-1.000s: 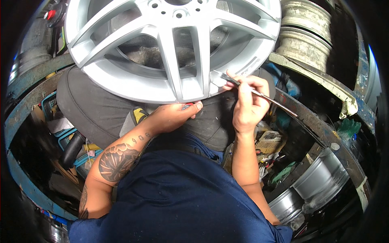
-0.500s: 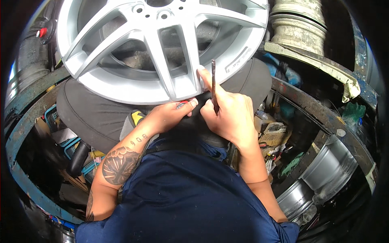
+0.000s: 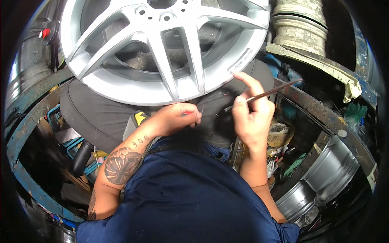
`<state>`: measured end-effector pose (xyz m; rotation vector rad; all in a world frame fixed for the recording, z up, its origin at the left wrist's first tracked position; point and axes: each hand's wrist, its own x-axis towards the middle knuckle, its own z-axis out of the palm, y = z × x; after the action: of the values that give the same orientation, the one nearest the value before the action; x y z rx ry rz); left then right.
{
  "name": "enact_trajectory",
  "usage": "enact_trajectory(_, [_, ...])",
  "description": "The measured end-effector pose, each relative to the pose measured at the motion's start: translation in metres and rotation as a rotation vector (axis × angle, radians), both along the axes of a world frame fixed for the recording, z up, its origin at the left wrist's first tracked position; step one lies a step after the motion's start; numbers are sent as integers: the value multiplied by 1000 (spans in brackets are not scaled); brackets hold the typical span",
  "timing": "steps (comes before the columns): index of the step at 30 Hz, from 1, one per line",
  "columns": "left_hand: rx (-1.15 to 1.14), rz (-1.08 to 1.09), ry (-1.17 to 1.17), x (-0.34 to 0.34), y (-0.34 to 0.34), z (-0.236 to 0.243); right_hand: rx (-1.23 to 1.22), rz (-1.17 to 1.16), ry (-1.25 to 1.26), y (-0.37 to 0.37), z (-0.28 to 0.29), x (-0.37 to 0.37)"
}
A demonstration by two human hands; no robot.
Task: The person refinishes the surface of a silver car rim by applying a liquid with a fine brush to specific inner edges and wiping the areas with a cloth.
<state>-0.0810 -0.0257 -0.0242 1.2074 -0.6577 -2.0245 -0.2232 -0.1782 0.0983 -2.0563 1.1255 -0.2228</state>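
Observation:
A silver multi-spoke alloy wheel lies face up across my lap, its top cut off by the frame. My right hand grips a thin dark brown stick between thumb and curled fingers. The stick slants up to the right. My right index finger reaches to the wheel's lower right lip, beside a small label; I cannot tell whether it touches. Just below the wheel's near edge, my left hand is closed in a pinch. A bit of red shows between its fingers; the rest is hidden.
A worn metal frame curves around me on both sides. Dirty stacked wheels stand at the upper right, and a silver rim lies at the lower right. Blue baskets and clutter sit below left. A red-capped thing is at the upper left.
My right hand has moved right along the wheel's lip, and the stick has swung from upright to slanting right. My left hand has drawn slightly down from the wheel's edge.

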Motion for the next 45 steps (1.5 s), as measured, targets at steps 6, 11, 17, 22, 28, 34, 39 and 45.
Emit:
enact_trajectory(6, [-33,264,-22,8,-3,57,457,-310,-597,-36,-26,-44])
enact_trajectory(11, [15,361,-279,13,-11,80,809,-407,-1086,-60,-55,-70])
enact_trajectory(17, [-11,243,-540,14,-30,87,932,-401,-1166,-62,-52,-87])
enact_trajectory(22, [-37,172,-677,9,-28,82,912,-500,-1055,-51,-57,-111])
enact_trajectory(28, [-22,170,-655,3,-30,83,807,-599,-793,-27,-60,-138])
enact_trajectory(34, [9,136,-747,-3,-34,87,514,-411,-381,-16,-41,-139])
enact_trajectory(39, [-100,96,-891,-6,-33,77,609,-371,-365,-13,-20,-150])
enact_trajectory(45, [-170,327,-496,-11,-5,64,705,-272,-670,-3,-24,-128])
